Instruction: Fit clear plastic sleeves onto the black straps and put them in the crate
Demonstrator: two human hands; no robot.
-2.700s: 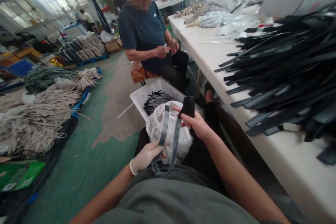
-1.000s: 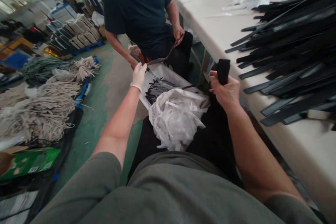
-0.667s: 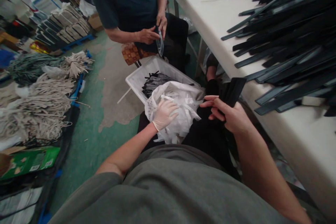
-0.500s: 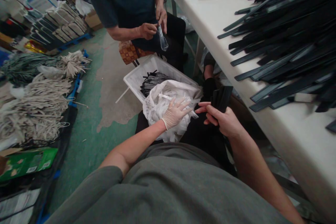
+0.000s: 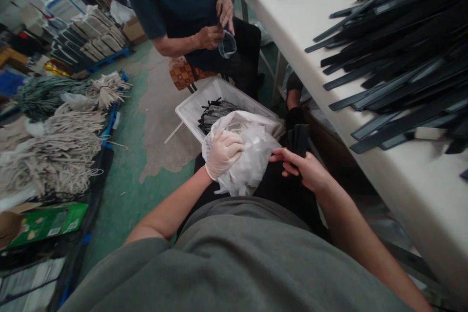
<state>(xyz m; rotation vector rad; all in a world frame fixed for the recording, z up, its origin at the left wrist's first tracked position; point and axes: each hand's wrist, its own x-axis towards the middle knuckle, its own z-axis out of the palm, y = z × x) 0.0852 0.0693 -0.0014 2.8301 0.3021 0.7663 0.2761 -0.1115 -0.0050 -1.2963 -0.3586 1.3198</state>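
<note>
My left hand (image 5: 224,152), in a thin pale glove, has its fingers curled over the left side of an open white sack (image 5: 208,148), closed on some of the clear plastic bags (image 5: 254,158) there; the exact grip is hidden. The plastic bags bunch up in the sack on my lap and spread toward my right hand (image 5: 305,168). That hand is bare and holds a small bundle of flat black strips (image 5: 299,139) standing up from it. Its index finger points left, close to the edge of the plastic.
A white bin (image 5: 188,107) with dark strips (image 5: 215,114) stands ahead. Behind it a co-worker's hands (image 5: 217,29) handle a clear plastic piece. On my right is a pale table (image 5: 314,78) heaped with long black strips (image 5: 398,68). Beige cord bundles (image 5: 62,151) lie at left.
My left hand has moved left across the sack, and its spread fingers have curled. The plastic has shifted and bulges upward. My right hand keeps the black strips, tilted slightly left.
</note>
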